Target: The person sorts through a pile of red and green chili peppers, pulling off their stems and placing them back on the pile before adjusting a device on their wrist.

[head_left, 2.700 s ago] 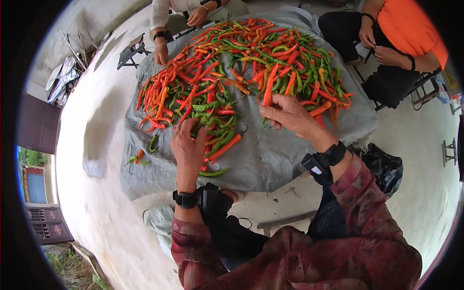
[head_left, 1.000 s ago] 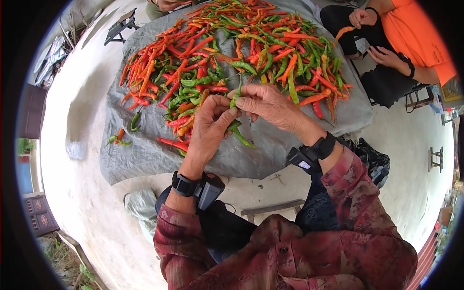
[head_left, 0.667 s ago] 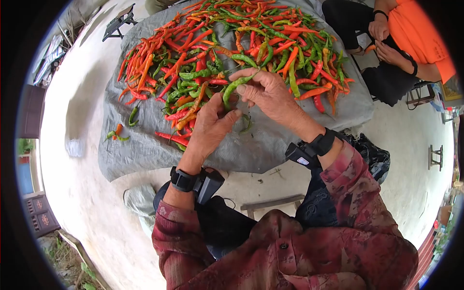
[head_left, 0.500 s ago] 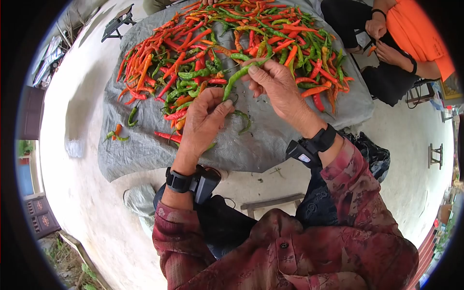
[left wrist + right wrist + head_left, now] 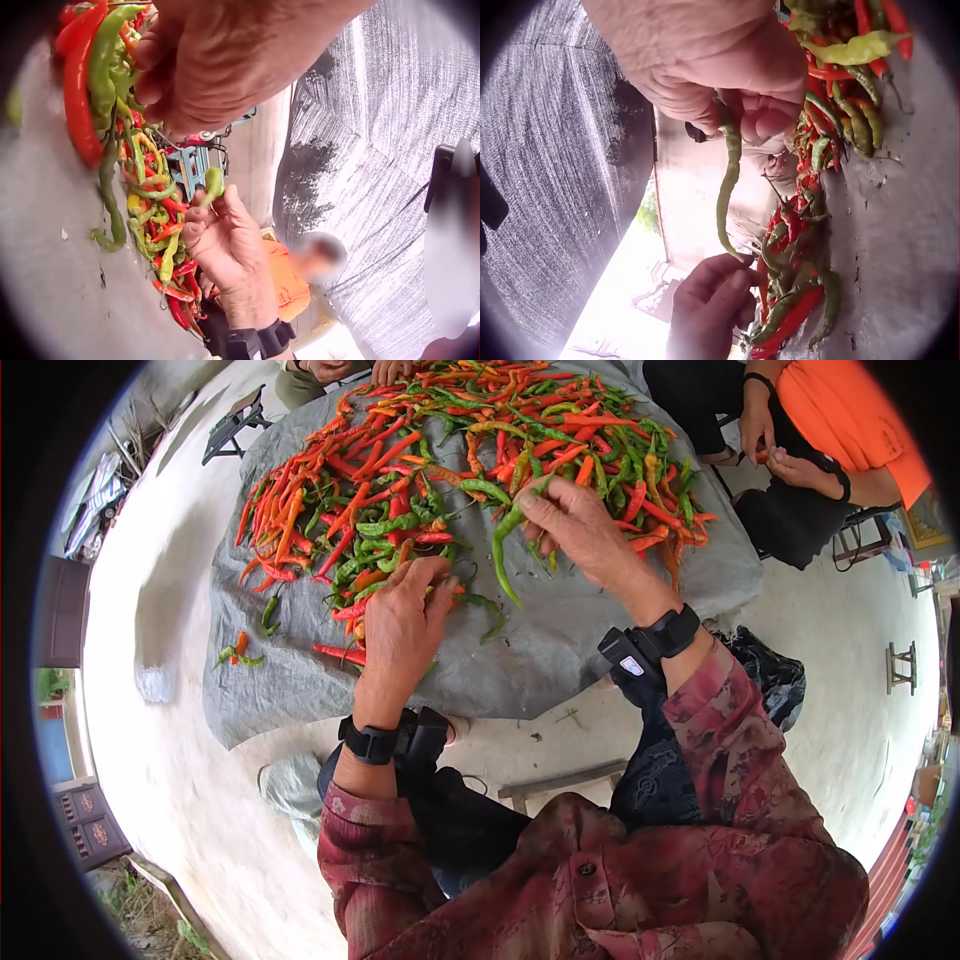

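My right hand [image 5: 585, 535] pinches a green chili pepper [image 5: 505, 555] near its stem end. The pepper hangs down in a slight curve over the grey sheet [image 5: 540, 660]; in the right wrist view the same green chili pepper [image 5: 727, 195] shows at full length below thumb and fingers. My left hand [image 5: 400, 625] is at the near edge of the smaller heap of red and green chili peppers [image 5: 385, 525], fingers loosely bent beside them. In the left wrist view my left hand [image 5: 217, 67] has its fingertips close to a green pepper [image 5: 105, 56] and a red pepper [image 5: 79, 97].
A larger heap of chili peppers [image 5: 600, 450] spreads over the far and right side. Pepper pieces [image 5: 240, 650] lie at the sheet's left. A person in an orange shirt [image 5: 845, 430] sits at right; another person's hands [image 5: 390, 370] show at the far edge. A black bag [image 5: 765, 675] lies right.
The hands came together on the green chili pepper after the right hand's red one left the grip. Now the left hand has let go and moved left to the heap; the right keeps the pepper.
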A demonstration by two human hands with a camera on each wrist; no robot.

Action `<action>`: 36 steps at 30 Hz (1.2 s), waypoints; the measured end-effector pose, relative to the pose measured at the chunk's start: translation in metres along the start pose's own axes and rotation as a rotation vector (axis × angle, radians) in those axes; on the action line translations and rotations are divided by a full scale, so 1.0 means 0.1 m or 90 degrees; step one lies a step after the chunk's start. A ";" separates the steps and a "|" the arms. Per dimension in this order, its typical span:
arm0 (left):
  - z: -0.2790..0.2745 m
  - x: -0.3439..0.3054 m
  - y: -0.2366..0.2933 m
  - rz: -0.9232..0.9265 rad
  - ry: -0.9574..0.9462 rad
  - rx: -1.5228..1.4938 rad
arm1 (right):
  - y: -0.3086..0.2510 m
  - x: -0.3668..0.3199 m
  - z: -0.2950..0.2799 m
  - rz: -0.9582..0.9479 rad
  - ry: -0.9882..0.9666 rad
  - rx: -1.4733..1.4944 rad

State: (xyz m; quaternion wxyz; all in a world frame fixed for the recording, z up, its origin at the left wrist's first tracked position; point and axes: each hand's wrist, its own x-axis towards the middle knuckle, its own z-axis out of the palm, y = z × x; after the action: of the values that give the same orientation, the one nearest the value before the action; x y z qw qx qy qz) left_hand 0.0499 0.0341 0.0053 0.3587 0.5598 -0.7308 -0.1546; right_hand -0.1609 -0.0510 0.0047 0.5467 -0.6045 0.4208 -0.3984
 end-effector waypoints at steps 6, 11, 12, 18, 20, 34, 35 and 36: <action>0.14 0.04 0.21 -0.121 0.005 -0.288 | 0.02 -0.13 0.19 -0.054 -0.230 -0.239; 0.15 0.12 0.15 -0.147 0.022 -0.325 | -0.05 -0.14 0.17 -0.082 -0.301 -0.287; 0.16 0.13 0.14 -0.149 0.036 -0.388 | -0.05 -0.15 0.17 -0.081 -0.302 -0.285; 0.16 0.05 0.07 -0.197 -0.061 -0.306 | -0.04 -0.18 0.15 -0.130 -0.362 -0.324; 0.18 0.03 0.08 -0.168 -0.012 -0.281 | -0.13 -0.12 0.06 -0.063 -0.445 -0.437; 0.07 0.00 0.01 0.041 0.098 0.064 | 0.05 0.01 -0.08 0.066 0.018 0.117; 0.07 0.00 -0.01 0.043 0.093 0.086 | 0.03 -0.04 0.06 0.053 -0.113 -0.039; 0.06 -0.01 -0.02 0.041 0.092 0.087 | 0.03 -0.07 0.16 0.054 -0.114 -0.037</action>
State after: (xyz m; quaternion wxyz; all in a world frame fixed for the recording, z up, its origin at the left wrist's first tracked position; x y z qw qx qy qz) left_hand 0.0475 0.0339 -0.0002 0.3760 0.5690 -0.7295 -0.0520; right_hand -0.1481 -0.0389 0.0006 0.5807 -0.6350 0.4066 -0.3068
